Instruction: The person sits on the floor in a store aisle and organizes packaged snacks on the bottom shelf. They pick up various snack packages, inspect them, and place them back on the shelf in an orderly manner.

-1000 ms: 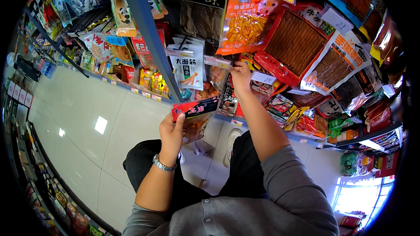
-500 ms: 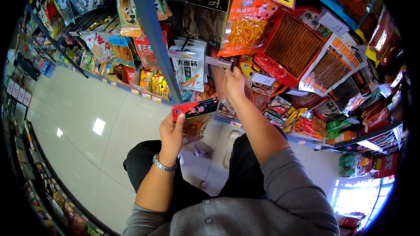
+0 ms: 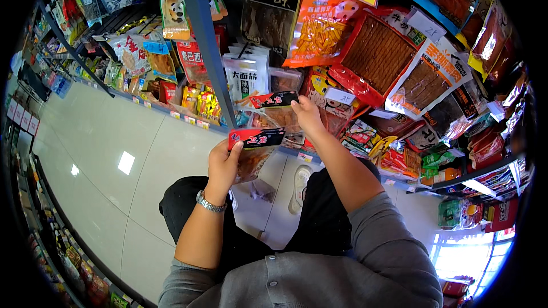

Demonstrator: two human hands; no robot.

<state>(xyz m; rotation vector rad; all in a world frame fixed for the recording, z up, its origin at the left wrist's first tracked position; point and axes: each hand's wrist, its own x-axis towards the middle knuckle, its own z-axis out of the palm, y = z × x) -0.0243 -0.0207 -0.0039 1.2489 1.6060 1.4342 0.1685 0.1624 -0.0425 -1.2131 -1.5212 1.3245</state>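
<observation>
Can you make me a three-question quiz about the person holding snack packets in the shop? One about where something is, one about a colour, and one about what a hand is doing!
1. Where is the wristwatch?
A. on the left wrist
B. on the right wrist
C. lying on the floor

2. What colour is the top strip of the snack packet in the left hand?
A. green
B. red with black
C. white

3. What is the right hand doing?
A. hanging empty at the side
B. resting on a knee
C. gripping a second packet up by the shelf

Answers: 1 A, the metal band sits on the left forearm just below the hand. 2 B, the header strip is red with a black patch. 3 C, its fingers close on a matching packet in front of the hanging snacks.
</observation>
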